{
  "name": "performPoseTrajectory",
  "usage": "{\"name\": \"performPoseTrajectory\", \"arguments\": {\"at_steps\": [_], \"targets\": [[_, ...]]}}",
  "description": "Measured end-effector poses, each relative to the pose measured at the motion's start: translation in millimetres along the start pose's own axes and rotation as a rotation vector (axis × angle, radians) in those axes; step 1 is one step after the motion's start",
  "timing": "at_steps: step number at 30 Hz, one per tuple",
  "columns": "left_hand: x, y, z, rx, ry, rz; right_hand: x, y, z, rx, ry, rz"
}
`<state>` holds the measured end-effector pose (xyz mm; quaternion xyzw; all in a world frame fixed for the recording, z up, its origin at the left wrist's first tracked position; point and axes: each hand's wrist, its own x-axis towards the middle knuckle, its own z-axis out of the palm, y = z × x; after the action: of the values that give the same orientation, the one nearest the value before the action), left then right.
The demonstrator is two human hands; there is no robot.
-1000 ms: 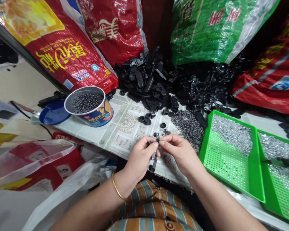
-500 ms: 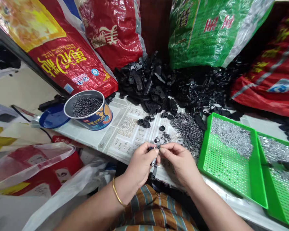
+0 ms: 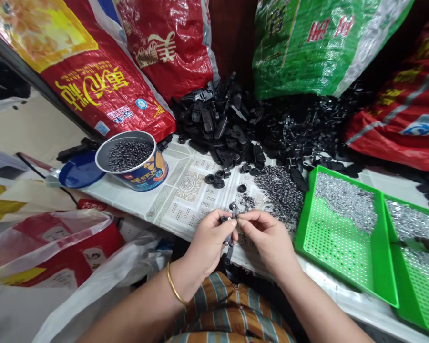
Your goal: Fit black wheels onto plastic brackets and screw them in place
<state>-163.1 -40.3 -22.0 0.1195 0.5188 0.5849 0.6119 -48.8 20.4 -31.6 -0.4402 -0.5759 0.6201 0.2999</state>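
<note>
Your left hand [image 3: 209, 240] pinches a thin black plastic part [image 3: 229, 234] between thumb and fingertips, holding it upright just above the near edge of the table [image 3: 186, 200]. Its top end pokes out above your fingers and its lower end hangs below them. Your right hand [image 3: 268, 236] meets it from the other side, thumb and forefinger closed on the part's upper end, so both hands grip the same piece and their fingertips nearly touch. Whether the right fingers also hold something smaller cannot be made out. A gold bangle [image 3: 174, 286] sits on your left wrist.

Just beyond your fingers, on the printed paper covering the table, lie a few loose black rings [image 3: 216, 178]. To the right of them spreads a heap of small dark screws [image 3: 280, 193]. Behind both, a large pile of black plastic pieces [image 3: 236, 124] runs along the back of the table.

To your right stands a green perforated tray [image 3: 343, 247] with a bank of small silver bits at its far end, and a second green tray [image 3: 418, 267] sits just beside it. To your left stands a round tin [image 3: 134, 162] filled with dark screws, with a blue lid [image 3: 78, 169] lying next to it.

Red sacks [image 3: 103, 81] and a green sack [image 3: 318, 43] lean behind the table. Clear plastic bags [image 3: 50, 238] lie low on your left.
</note>
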Motion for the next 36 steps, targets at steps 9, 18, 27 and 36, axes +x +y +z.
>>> {"name": "performPoseTrajectory", "arguments": {"at_steps": [9,18,27,36], "targets": [[2,-3,-1.8,-0.016,0.011,0.023,-4,4,1,-0.004,0.018,0.004],[4,2,-0.3,-0.157,0.101,0.171,-13,-1,11,0.069,-0.125,0.142],[-2,3,-8.4,-0.368,-0.078,-0.069,-4,-11,3,-0.12,-0.253,0.048],[1,7,-14.2,-0.225,0.008,-0.115,63,-28,-46,-1.531,0.093,-0.238]]}}
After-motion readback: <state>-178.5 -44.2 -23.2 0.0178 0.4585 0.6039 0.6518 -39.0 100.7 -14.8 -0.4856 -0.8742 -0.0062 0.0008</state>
